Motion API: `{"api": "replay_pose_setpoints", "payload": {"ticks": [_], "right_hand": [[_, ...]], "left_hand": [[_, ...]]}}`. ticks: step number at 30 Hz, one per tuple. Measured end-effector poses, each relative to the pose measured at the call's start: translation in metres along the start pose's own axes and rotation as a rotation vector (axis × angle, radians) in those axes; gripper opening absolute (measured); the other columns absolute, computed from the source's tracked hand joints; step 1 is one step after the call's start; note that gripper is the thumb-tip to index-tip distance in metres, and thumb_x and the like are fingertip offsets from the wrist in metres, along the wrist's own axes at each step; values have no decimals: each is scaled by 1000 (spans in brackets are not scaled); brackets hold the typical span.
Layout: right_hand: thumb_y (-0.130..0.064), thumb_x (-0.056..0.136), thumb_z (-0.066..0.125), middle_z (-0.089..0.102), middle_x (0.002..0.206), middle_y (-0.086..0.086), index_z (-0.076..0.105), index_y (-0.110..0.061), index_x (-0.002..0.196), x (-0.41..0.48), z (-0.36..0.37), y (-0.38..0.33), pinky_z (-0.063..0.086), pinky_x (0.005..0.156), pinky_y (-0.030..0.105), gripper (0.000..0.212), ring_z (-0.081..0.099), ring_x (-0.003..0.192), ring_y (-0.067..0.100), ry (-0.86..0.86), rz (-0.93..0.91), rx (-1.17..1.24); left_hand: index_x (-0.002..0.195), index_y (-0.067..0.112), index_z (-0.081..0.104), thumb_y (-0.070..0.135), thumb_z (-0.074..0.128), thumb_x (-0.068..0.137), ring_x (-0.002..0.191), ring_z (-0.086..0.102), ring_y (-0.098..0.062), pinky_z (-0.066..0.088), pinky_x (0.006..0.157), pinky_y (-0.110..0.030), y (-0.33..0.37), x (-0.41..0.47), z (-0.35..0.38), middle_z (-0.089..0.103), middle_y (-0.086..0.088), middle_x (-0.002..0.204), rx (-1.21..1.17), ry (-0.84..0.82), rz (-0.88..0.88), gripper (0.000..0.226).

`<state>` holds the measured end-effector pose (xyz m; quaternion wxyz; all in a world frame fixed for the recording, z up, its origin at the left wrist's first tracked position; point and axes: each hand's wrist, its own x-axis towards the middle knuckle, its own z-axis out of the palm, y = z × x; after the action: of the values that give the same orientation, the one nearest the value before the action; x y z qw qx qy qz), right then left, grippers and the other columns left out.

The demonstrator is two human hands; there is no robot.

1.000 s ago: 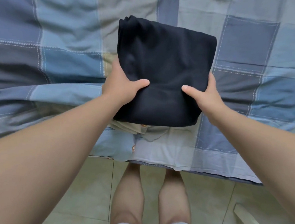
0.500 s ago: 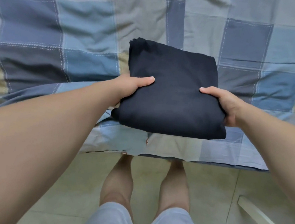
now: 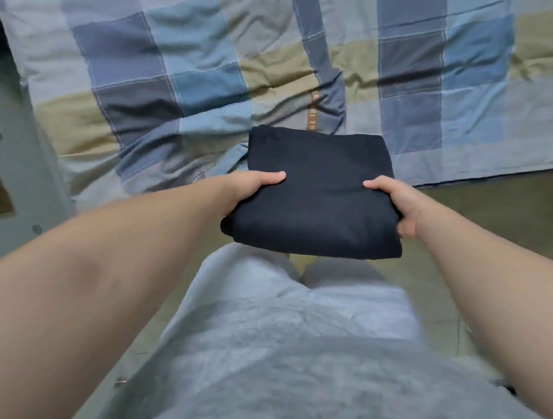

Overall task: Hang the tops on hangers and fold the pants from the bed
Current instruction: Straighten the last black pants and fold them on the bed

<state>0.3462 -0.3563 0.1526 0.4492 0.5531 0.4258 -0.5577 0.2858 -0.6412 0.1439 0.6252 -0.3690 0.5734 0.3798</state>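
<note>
**A:** State the grip, working outward from the body.

**B:** Above our grey shirt, at mid-frame, our left hand clamps the left edge of the folded navy pants. The thumb lies on top and the fingers are hidden beneath. Our right hand clamps the right edge the same way. We judge that the bundle is carried clear of the bed. Its near edge is over our legs, and its far edge overlaps the checked bedcover in the picture.

**A:** Which faults should we anticipate?

**B:** Three.
1. We support the bundle only at its two side edges. If either thumb relaxes, the layers can slide and the fold can open.
2. The bundle's lower-left corner bulges loosely. A tilt toward us could let an inner layer drop out.
3. The tiled floor shows at the right of the frame, below the bed edge. A dropped bundle would probably land on it and need refolding.

**A:** Any markings?

**B:** We see none on the pants. Just beyond the bundle's far edge, a brown strip on the bedcover carries pale lettering, too small for us to read. At the left of the frame, a grey panel bears a brown patch with no visible text.
</note>
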Motion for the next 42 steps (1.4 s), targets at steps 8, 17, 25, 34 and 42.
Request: {"api": "replay_pose_setpoints", "payload": {"ticks": [8, 17, 25, 34, 42], "right_hand": [[-31, 84, 72, 78, 97, 6, 72, -17, 109, -69, -30, 87, 57, 76, 34, 28, 75, 78, 23, 71, -57, 275], [-28, 85, 72, 78, 98, 8, 74, -15, 104, -132, -79, 217, 56, 78, 36, 24, 74, 87, 25, 225, -209, 827], [-27, 85, 74, 78, 100, 9, 73, -14, 108, -159, -126, 384, 57, 76, 37, 26, 76, 89, 27, 329, -332, 1275], [-21, 82, 77, 77, 106, 7, 70, -20, 114, -187, -202, 589, 56, 92, 45, 33, 73, 97, 29, 555, -493, 1525], [-19, 85, 74, 77, 106, 0, 69, -24, 116, -233, -249, 715, 57, 78, 39, 32, 75, 93, 23, 739, -588, 1800]], "left_hand": [[116, 18, 70, 58, 83, 69, 92, 75, -28, 56, 85, -37, -7, -49, 46, 78, -6, 100, 235, -28, -21, 63], [108, 13, 70, 53, 86, 70, 77, 74, -23, 51, 61, -29, 36, -93, 178, 77, -4, 89, 726, -32, 164, 58], [126, 17, 65, 53, 86, 69, 96, 69, -26, 53, 82, -38, -29, -115, 352, 72, -4, 110, 1062, -147, 385, 70], [109, 31, 64, 54, 80, 75, 91, 65, -12, 47, 65, -24, -190, -135, 534, 71, 10, 100, 1254, -274, 649, 44], [112, 39, 59, 54, 79, 77, 93, 65, -6, 46, 67, -20, -289, -179, 690, 69, 18, 102, 1468, -493, 797, 43]]}}
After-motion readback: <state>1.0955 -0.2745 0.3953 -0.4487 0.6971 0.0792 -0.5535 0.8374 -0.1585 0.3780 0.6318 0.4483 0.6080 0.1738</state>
